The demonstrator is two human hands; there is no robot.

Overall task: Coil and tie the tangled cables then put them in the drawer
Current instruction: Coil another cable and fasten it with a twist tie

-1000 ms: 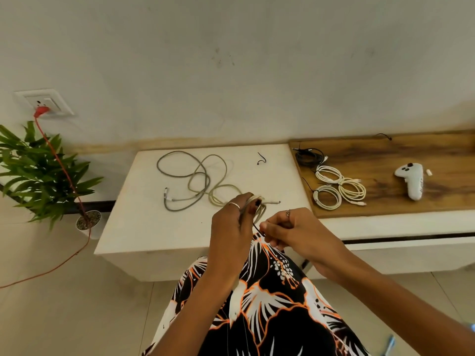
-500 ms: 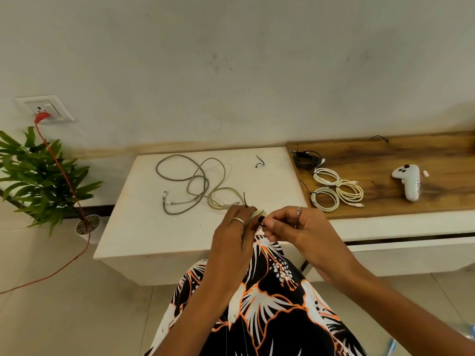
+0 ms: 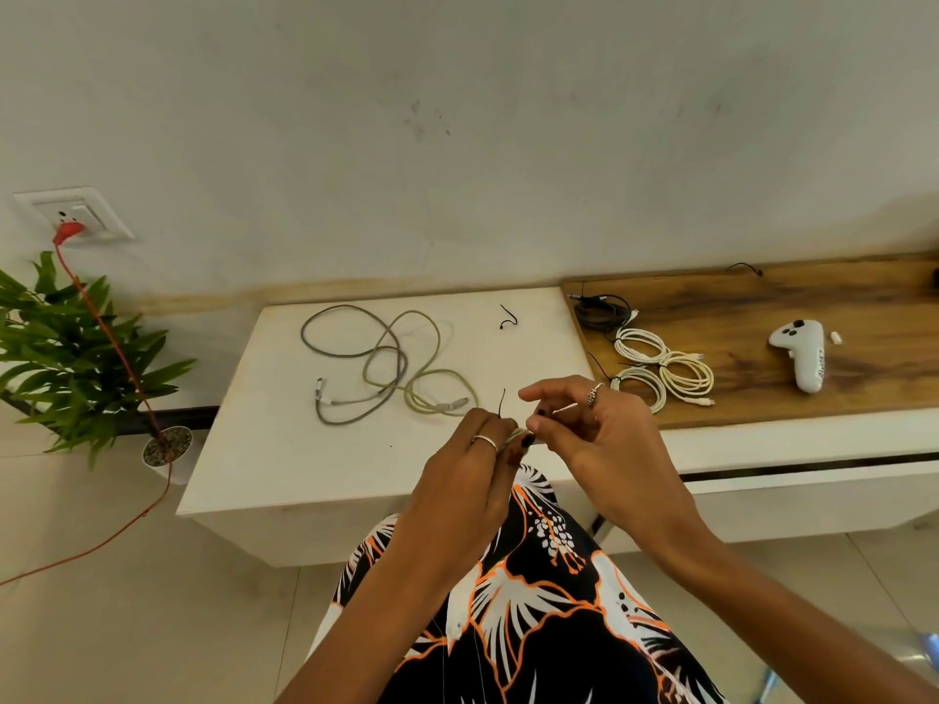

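Observation:
My left hand [image 3: 470,462] grips a small coiled pale cable [image 3: 514,437], mostly hidden in its fingers. A thin black tie wire [image 3: 502,402] sticks up from the coil. My right hand [image 3: 584,429] pinches at the coil and the tie beside the left fingertips. On the white table [image 3: 264,464] lie a loose grey cable [image 3: 350,358] and a tangled pale green cable [image 3: 432,383]. A spare black tie [image 3: 508,317] lies farther back.
On the wooden top [image 3: 762,393] to the right sit three coiled white cables [image 3: 660,368], a coiled black cable [image 3: 602,312] and a white controller [image 3: 803,355]. A potted plant [image 3: 66,358] and a red cord [image 3: 112,348] from a wall socket stand left. A drawer front [image 3: 813,495] lies below.
Both hands moved slightly forward over the table edge. My right hand's fingers have spread and its pinch has shifted up against the coil; the tie end now stands upright.

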